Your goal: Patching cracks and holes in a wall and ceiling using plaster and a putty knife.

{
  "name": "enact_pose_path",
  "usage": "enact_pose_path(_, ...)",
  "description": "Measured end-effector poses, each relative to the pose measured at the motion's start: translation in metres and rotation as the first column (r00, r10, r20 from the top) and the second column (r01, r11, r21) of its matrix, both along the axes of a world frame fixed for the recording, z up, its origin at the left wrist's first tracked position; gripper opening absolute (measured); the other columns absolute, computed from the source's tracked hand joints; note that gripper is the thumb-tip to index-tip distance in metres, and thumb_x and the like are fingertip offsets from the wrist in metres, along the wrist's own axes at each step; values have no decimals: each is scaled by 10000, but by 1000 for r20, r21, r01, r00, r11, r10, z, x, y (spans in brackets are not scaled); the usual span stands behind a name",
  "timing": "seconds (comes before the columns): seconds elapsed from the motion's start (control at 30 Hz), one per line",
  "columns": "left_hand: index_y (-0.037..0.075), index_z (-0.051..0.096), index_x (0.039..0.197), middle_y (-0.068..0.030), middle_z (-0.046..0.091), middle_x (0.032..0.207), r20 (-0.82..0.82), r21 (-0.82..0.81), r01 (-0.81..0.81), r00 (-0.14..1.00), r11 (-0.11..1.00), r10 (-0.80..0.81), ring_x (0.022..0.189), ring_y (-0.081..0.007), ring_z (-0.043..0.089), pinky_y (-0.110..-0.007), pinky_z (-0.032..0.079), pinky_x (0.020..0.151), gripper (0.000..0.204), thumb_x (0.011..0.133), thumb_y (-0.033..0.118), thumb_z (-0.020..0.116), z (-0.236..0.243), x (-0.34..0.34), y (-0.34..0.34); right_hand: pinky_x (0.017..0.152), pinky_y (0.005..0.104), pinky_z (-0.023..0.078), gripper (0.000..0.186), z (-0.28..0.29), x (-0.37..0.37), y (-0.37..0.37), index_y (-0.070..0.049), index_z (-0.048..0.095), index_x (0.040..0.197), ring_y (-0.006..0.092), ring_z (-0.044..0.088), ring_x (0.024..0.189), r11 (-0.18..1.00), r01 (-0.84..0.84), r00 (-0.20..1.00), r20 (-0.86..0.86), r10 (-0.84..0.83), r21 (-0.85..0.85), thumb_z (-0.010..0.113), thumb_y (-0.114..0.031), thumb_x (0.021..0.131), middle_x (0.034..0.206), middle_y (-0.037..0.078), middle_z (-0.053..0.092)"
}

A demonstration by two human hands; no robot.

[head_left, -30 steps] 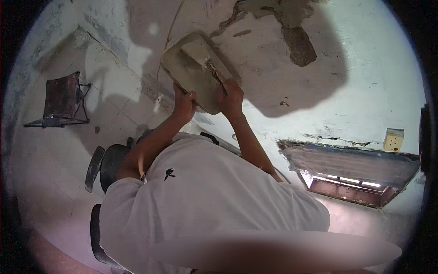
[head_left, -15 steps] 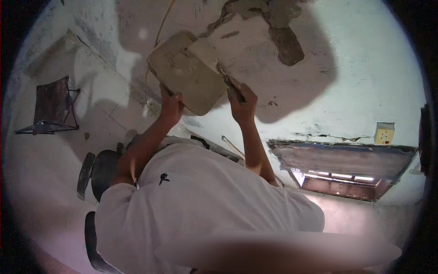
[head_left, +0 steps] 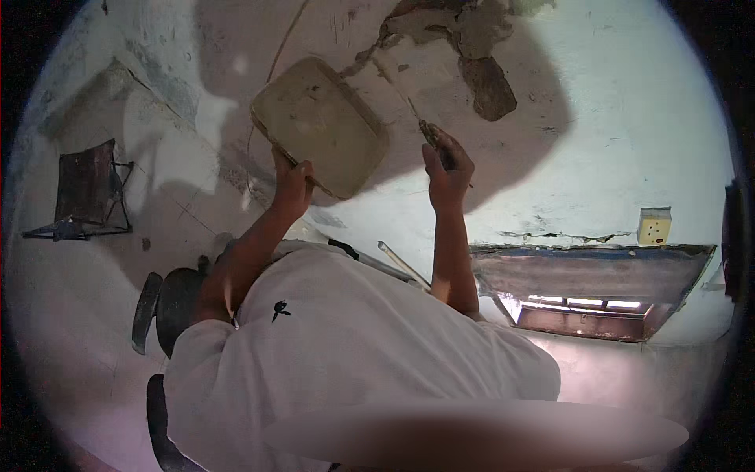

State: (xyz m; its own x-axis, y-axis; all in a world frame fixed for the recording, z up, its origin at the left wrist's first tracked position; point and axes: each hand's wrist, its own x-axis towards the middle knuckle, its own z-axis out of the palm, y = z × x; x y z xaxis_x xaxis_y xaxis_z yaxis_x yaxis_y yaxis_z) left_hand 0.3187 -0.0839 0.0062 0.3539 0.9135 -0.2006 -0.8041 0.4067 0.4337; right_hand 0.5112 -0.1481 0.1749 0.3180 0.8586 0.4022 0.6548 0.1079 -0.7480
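Greyish-tan and shallow, the tray (head_left: 318,118) is held out in front of you, tilted before a scarred white wall (head_left: 621,141). Your left grip (head_left: 293,185) is closed on the tray's near left edge, thumb over the rim, most of the fingers hidden beneath. To the right, well apart from it, your right grip (head_left: 450,165) is wrapped around the handle of a thin-bladed trowel (head_left: 425,130), its blade seen nearly edge-on and slanting up and left. Whether the blade's tip touches the wall, you cannot tell from this angle. Above the trowel, a rough brown-grey patch (head_left: 489,86) breaks the paint, and a broad shadow falls around it. A dark folding seat (head_left: 85,185) stands on the pale floor (head_left: 75,315) at far left; at right, a yellowish socket box (head_left: 654,226) sits above a recessed window (head_left: 582,311).
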Motion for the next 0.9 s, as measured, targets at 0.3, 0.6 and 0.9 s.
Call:
enact_pose_path(0.3,207,149,1411,-95,343,1284,25,-29,56,998,998,-55,1190,-243,404,-382,436,935,802,737,-52,499,-7,7,2,459,206,325,344,84,12,29,71,606,1163,54,441,543,999,-29,973,-229,24,-15,687,-62,856,775,45,599)
enact_pose_path(0.6,207,106,1437,-99,311,1311,-13,-72,35,999,997,-36,1209,-233,380,-378,408,970,839,745,-50,502,-5,13,-4,424,207,322,321,205,31,50,-12,650,1162,39,427,505,972,108,988,131,-82,-208,639,-216,914,717,1,591)
enact_pose_path(0.9,179,189,1367,-99,324,1248,38,2,-4,999,1000,4,1175,-215,383,-352,399,974,760,712,-4,528,-13,16,-1,438,201,276,294,259,19,35,-21,674,1128,36,402,520,984,67,941,338,-7,-166,627,-216,914,669,-12,558)
